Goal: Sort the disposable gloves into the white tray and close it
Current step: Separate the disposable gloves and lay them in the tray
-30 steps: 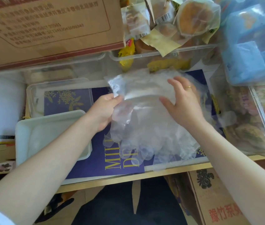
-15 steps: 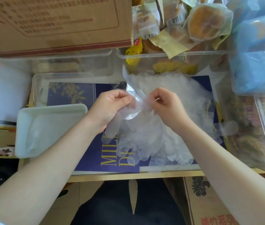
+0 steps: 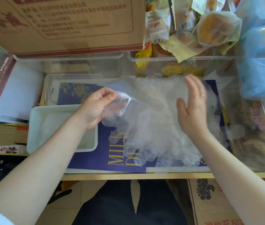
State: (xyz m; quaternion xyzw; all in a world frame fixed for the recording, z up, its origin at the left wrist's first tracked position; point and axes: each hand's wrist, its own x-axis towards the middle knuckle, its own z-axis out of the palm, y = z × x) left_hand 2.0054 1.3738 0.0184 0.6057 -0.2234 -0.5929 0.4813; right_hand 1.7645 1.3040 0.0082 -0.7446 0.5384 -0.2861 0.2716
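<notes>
1. Many thin, clear plastic disposable gloves (image 3: 154, 127) lie heaped on the tabletop, just right of the white rectangular plastic tray (image 3: 36, 127).
2. Left hand (image 3: 96, 108) pinches one cuff; right hand (image 3: 191, 109) rests flat, fingers straight, on the heap.
3. Judged feather-light, limp, clingy and slippery: gather at the cuffs, in bunches.

We see soft, even daylight, brightest toward the upper right of the frame, where the blue bags (image 3: 263, 51) look nearly washed out. Shadows are faint. The right hand (image 3: 191, 108) smears with motion blur at its fingertips, and the clear gloves (image 3: 157, 120) read as a hazy, glinting mass. Wide-angle distortion bends the cardboard box (image 3: 60, 25) and the forearms toward the edges.
</notes>
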